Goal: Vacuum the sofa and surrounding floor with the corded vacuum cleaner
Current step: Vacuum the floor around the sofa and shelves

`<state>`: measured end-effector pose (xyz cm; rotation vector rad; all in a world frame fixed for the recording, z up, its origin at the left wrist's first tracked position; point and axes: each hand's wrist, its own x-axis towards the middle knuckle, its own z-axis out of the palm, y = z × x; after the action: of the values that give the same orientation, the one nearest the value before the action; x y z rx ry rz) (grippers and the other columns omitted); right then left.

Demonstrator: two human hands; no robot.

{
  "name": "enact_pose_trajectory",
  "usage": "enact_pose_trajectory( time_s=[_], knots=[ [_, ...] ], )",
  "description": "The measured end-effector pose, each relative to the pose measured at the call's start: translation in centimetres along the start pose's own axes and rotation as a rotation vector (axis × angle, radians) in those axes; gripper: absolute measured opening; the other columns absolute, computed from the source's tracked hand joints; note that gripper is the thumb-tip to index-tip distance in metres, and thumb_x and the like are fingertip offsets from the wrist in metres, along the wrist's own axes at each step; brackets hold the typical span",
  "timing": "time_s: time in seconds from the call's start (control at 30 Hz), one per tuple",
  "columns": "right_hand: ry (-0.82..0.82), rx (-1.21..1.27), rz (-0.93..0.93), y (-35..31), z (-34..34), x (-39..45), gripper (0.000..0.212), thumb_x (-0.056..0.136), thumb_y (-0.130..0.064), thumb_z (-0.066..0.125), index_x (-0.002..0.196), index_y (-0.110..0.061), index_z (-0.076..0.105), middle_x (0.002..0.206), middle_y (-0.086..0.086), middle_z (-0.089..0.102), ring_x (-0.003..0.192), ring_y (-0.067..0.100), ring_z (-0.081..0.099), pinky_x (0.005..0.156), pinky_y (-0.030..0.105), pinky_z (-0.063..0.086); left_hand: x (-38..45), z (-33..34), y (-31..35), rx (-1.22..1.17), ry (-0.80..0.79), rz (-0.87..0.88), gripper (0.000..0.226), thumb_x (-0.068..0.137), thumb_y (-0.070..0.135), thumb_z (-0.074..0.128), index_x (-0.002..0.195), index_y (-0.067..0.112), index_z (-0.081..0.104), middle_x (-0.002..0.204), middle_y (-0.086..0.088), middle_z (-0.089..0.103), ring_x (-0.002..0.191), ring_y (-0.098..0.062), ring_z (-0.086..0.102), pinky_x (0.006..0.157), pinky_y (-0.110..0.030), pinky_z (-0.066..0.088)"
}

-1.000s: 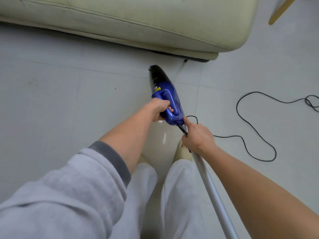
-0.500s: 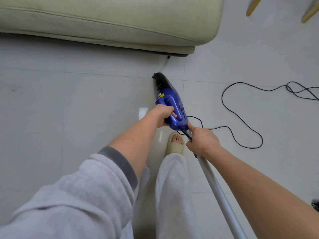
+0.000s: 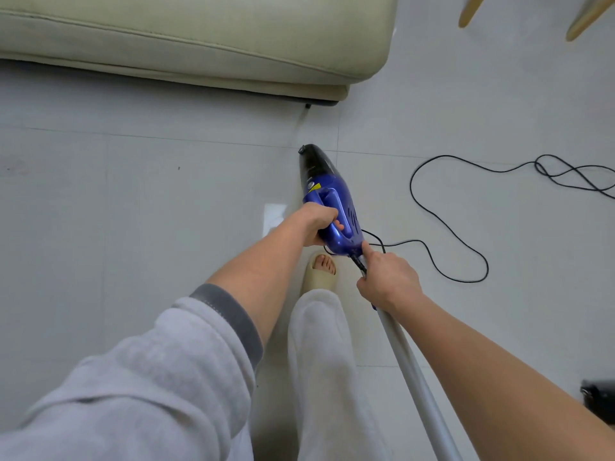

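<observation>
A blue handheld vacuum (image 3: 336,207) with a dark nose points toward the pale green sofa (image 3: 199,41) across the top of the view. My left hand (image 3: 317,222) grips its blue loop handle. My right hand (image 3: 387,279) grips the top of a grey tube (image 3: 412,371) at the vacuum's rear end, index finger stretched against the blue body. The black cord (image 3: 442,221) leaves the rear of the vacuum and loops over the floor to the right.
Light grey tiled floor (image 3: 133,211) spreads below the sofa. My foot in a beige slipper (image 3: 321,271) stands under the vacuum. Two wooden legs (image 3: 471,10) show at top right. A dark object (image 3: 599,394) sits at the right edge.
The view has shifted, so the sofa corner sits further left and the wooden legs show more. The slippered foot has come into sight. Both hands keep the same hold.
</observation>
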<state>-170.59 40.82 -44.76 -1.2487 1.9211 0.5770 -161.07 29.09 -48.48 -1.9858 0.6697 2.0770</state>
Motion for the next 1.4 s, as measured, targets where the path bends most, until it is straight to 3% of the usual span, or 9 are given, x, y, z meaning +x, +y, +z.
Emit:
enact_pose_trajectory(
  time_s=[0.17, 0.4, 0.6, 0.8, 1.0, 1.13, 1.4],
  knots=[
    [-0.018, -0.018, -0.019, 0.9, -0.3, 0.1, 0.051, 0.082, -0.009, 0.048, 0.130, -0.019, 0.036, 0.084, 0.003, 0.051, 0.075, 0.027, 0.046, 0.045, 0.026, 0.025, 0.3, 0.7, -0.3, -0.042, -0.002, -0.022, 0.013, 0.094, 0.008, 0.045, 0.084, 0.008, 0.053, 0.073, -0.004, 0.056, 0.074, -0.017, 0.056, 0.091, -0.034, 0.053],
    [-0.133, 0.068, -0.082, -0.4, -0.1, 0.6, 0.064, 0.080, -0.013, 0.052, 0.140, -0.021, 0.031, 0.093, 0.006, 0.063, 0.088, 0.028, 0.060, 0.063, 0.029, 0.043, 0.6, -1.1, -0.9, -0.091, 0.017, -0.013, 0.009, 0.095, 0.007, 0.044, 0.100, 0.006, 0.051, 0.074, -0.004, 0.054, 0.068, -0.015, 0.055, 0.079, -0.033, 0.052],
    [-0.121, -0.025, -0.183, -2.8, -0.9, 2.0, 0.045, 0.078, -0.011, 0.054, 0.120, -0.018, 0.040, 0.079, 0.002, 0.053, 0.076, 0.026, 0.051, 0.059, 0.031, 0.040, 1.1, -4.4, -1.8, -0.256, 0.058, -0.005, 0.010, 0.096, 0.007, 0.043, 0.091, 0.007, 0.051, 0.073, -0.004, 0.052, 0.066, -0.014, 0.053, 0.079, -0.032, 0.051],
    [-0.101, -0.133, -0.275, -6.2, -0.7, 3.3, 0.055, 0.086, -0.025, 0.057, 0.136, -0.023, 0.034, 0.082, 0.000, 0.055, 0.079, 0.025, 0.053, 0.062, 0.032, 0.046, 0.8, -8.0, -3.1, -0.410, 0.089, 0.001, 0.010, 0.096, 0.005, 0.042, 0.092, 0.007, 0.051, 0.071, -0.003, 0.051, 0.063, -0.013, 0.051, 0.082, -0.032, 0.050],
    [-0.117, -0.290, -0.343, -10.5, -0.7, 3.3, 0.072, 0.089, -0.024, 0.057, 0.151, -0.024, 0.019, 0.081, 0.000, 0.052, 0.078, 0.022, 0.050, 0.061, 0.031, 0.043, 0.8, -12.2, -5.9, -0.600, 0.102, -0.022, 0.015, 0.095, 0.004, 0.040, 0.084, 0.008, 0.049, 0.069, -0.003, 0.049, 0.061, -0.013, 0.050, 0.065, -0.029, 0.050],
    [-0.145, -0.343, -0.366, -13.5, -0.3, 2.6, 0.075, 0.086, -0.019, 0.058, 0.151, -0.023, 0.020, 0.088, 0.004, 0.057, 0.082, 0.024, 0.055, 0.065, 0.031, 0.047, 0.7, -14.7, -7.5, -0.665, 0.112, -0.021, 0.018, 0.095, 0.002, 0.038, 0.081, 0.008, 0.048, 0.068, -0.003, 0.048, 0.061, -0.013, 0.048, 0.077, -0.032, 0.050],
    [-0.154, -0.426, -0.413, -21.5, 0.6, 1.6, 0.065, 0.084, -0.015, 0.057, 0.142, -0.022, 0.030, 0.091, 0.004, 0.050, 0.080, 0.025, 0.049, 0.063, 0.031, 0.040, 0.3, -22.1, -10.6, -0.731, 0.135, 0.007, 0.018, 0.094, 0.003, 0.040, 0.080, 0.008, 0.050, 0.069, -0.004, 0.051, 0.064, -0.014, 0.051, 0.081, -0.034, 0.051]
  ],
)
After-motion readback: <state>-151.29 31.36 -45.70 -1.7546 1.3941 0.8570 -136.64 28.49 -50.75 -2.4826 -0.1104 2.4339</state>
